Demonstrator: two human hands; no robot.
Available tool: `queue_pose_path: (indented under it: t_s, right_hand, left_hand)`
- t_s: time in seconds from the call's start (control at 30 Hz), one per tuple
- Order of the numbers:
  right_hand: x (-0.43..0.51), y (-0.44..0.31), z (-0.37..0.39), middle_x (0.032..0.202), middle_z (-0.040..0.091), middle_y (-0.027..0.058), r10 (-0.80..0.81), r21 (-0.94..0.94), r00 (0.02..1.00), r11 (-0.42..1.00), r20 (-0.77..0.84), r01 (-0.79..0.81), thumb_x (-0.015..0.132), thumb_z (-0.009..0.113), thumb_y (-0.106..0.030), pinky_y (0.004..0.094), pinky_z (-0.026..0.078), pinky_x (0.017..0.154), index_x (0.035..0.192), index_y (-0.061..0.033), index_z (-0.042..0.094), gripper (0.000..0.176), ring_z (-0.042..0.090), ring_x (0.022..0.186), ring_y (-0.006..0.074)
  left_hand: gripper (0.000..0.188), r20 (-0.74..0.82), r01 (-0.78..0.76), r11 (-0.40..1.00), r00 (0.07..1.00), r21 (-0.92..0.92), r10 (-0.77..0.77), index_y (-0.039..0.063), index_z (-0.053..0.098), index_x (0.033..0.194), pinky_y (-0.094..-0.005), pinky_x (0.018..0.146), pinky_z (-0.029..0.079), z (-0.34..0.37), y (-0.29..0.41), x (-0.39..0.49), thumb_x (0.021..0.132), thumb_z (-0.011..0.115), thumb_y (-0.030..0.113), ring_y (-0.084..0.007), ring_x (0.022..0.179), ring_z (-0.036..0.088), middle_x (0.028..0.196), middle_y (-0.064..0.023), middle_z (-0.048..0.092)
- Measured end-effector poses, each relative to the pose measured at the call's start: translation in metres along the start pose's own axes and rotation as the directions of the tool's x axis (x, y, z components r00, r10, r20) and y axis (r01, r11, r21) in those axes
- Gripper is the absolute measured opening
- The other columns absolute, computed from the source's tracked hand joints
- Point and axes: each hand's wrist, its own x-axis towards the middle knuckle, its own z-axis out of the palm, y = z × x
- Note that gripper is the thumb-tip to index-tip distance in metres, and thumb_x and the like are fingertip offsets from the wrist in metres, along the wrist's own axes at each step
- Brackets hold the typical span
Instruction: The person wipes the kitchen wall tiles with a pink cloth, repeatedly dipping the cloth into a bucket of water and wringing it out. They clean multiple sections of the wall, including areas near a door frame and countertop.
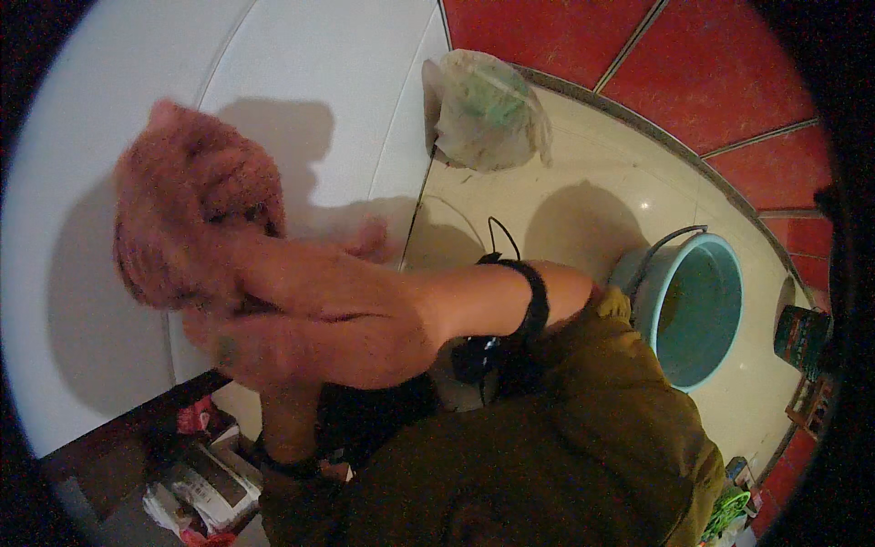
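A balled pink cloth [195, 205], blurred, is bunched at the far ends of both my hands, in front of a large white panel [355, 89]. My right hand [314, 273], with a black band around its forearm, grips the cloth from the upper side. Just below it and touching it, my left hand [294, 352] is pressed to the lower end of the same cloth. Its fingers are blurred and partly covered. Shadows of the cloth and hands fall on the panel.
A light blue bucket [735, 294] holding greenish liquid stands on the beige floor [588, 150] at right. A translucent plastic bag [485, 113] sits beside the panel. Red panels [554, 41] line the far side. Packages [219, 482] lie lower left; a green tangle [728, 513] lies lower right.
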Motion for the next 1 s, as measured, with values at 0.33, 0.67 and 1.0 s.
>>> queue_pose_path:
  t_s: [0.33, 0.67, 1.0]
  right_hand:
    - [-0.042, 0.129, -0.166, 0.145, 0.043, 0.0124, 0.36, -0.785, 0.716, -0.087, -0.598, -0.613, 0.073, 0.075, -0.028, 0.061, 0.037, 0.102, 0.136, -0.0245, 0.053, 0.067, 0.038, 0.134, 0.0397]
    - [-0.108, 0.168, -0.208, 0.157, 0.026, 0.0077, 0.616, -0.729, 0.461, -0.291, -0.639, -0.62, 0.051, 0.086, -0.047, 0.0682, 0.034, 0.1, 0.144, -0.0406, 0.036, 0.106, 0.028, 0.137, 0.049]
    - [-0.155, 0.123, -0.197, 0.146, 0.033, 0.0187, 0.417, -0.368, 0.165, -0.472, -0.894, -0.801, 0.064, 0.074, -0.064, 0.0593, 0.046, 0.09, 0.147, -0.0295, 0.032, 0.099, 0.039, 0.127, 0.0471]
  left_hand:
    - [0.035, -0.187, -0.071, 0.987, 0.978, 0.141, 0.097, 0.004, 0.054, 0.116, -0.0462, 0.085, 0.049, -0.045, -0.015, -0.046, 0.089, 0.064, 0.023, -0.0296, 0.101, 0.058, 0.115, -0.016, 0.058]
    - [0.012, -0.204, -0.049, 0.989, 0.976, 0.142, 0.077, 0.004, 0.061, 0.103, -0.044, 0.074, 0.051, -0.042, -0.012, -0.055, 0.094, 0.059, 0.012, -0.0321, 0.084, 0.064, 0.096, -0.0175, 0.068]
    - [0.012, -0.108, -0.054, 0.986, 0.992, 0.157, 0.071, 0.004, 0.061, 0.103, -0.0457, 0.081, 0.051, -0.05, -0.013, -0.066, 0.092, 0.058, 0.007, -0.0348, 0.09, 0.062, 0.098, -0.0155, 0.068]
